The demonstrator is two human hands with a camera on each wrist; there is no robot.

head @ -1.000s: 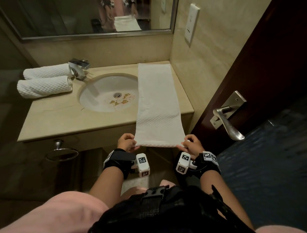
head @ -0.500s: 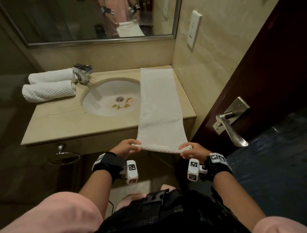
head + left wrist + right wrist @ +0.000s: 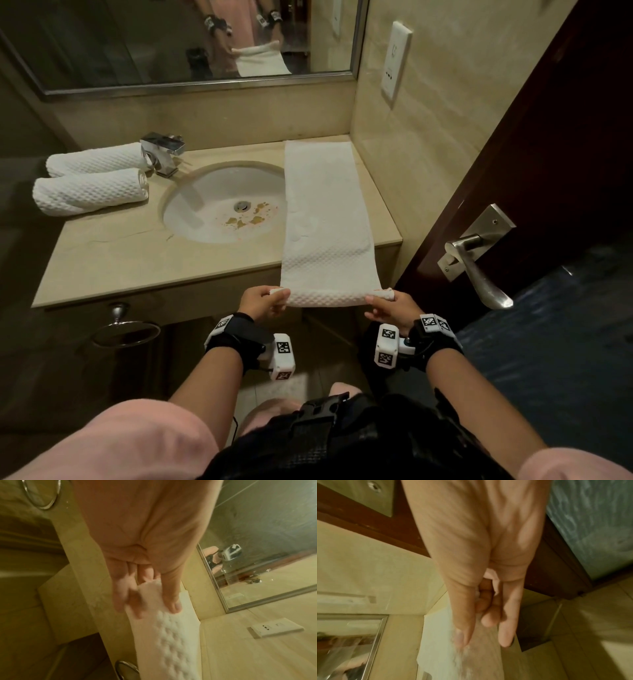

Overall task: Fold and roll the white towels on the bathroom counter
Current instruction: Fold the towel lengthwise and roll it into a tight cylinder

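A long folded white towel (image 3: 325,219) lies as a strip along the right side of the beige counter (image 3: 113,253), its near end hanging past the front edge and curled into a small roll. My left hand (image 3: 265,301) pinches the left end of that roll, thumb on top (image 3: 171,601) of the towel (image 3: 171,635). My right hand (image 3: 383,303) pinches the right end, thumb (image 3: 462,631) against the cloth (image 3: 440,649). Two rolled white towels (image 3: 92,192) lie at the counter's back left.
The white basin (image 3: 222,205) with brown flecks sits left of the strip, the chrome tap (image 3: 164,150) behind it. A mirror (image 3: 188,41) hangs above. The dark door with a metal lever handle (image 3: 479,263) stands close on the right. A towel ring (image 3: 126,329) hangs below the counter.
The towel's near edge has been lifted and curled over into a small roll between both hands. The head view has shifted, so the counter sits lower in it.
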